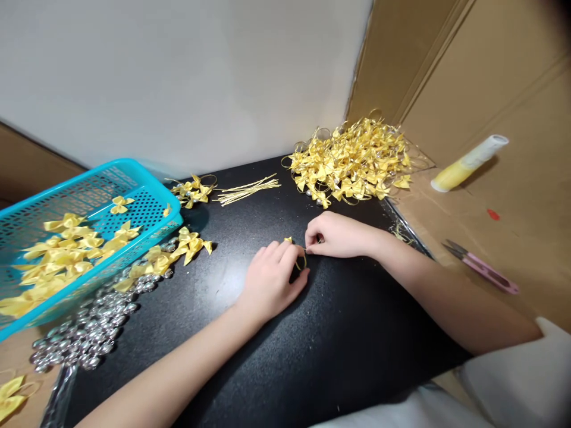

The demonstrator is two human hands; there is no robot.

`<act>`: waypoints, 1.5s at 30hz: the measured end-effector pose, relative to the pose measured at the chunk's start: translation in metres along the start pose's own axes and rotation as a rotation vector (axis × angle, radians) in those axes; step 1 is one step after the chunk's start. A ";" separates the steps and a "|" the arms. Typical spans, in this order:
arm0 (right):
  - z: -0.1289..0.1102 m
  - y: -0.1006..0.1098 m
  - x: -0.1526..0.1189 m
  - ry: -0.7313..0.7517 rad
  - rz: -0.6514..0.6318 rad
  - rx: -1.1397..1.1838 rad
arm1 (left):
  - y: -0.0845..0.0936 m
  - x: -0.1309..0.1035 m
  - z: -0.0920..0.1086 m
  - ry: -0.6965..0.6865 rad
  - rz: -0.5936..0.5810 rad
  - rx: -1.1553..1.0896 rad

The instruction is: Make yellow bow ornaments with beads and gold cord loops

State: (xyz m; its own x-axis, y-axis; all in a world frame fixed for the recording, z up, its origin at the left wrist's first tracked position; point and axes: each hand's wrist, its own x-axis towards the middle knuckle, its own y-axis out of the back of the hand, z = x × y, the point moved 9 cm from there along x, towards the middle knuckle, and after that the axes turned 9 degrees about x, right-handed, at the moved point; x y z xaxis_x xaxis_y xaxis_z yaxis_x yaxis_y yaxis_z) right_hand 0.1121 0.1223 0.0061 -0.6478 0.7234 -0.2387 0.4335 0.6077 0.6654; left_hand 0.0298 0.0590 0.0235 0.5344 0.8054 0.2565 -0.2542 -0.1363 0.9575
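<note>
Over the middle of the black tabletop, my left hand [273,278] is closed round a yellow ribbon bow [288,239], of which just a tip shows above the fingers. A thin gold cord [304,260] curves out in a small loop by its thumb. My right hand [334,235] touches down just to the right, thumb and forefinger pinched on the cord's end. The fingers hide most of the bow and any knot. Beyond the hands lies a bundle of loose gold cord pieces [250,190].
A blue basket [147,178] with yellow bows stands at left, beside silver beads [96,330] and loose bows [191,245]. Finished-looking looped bows [352,160] are heaped at the back right. Pink-handled thread snips [488,272] and a yellow-white tube [468,163] rest on cardboard at right.
</note>
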 end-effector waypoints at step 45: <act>-0.020 0.010 0.000 0.095 0.177 0.113 | -0.004 0.001 -0.054 0.288 0.119 -0.472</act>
State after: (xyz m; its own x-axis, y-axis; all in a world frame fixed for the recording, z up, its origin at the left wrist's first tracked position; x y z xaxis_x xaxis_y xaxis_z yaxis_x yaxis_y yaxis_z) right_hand 0.1040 0.1223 0.0270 -0.6095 0.7909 -0.0540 0.6094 0.5110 0.6062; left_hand -0.0127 0.0916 0.0127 0.2555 0.9341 0.2493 -0.6673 -0.0162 0.7446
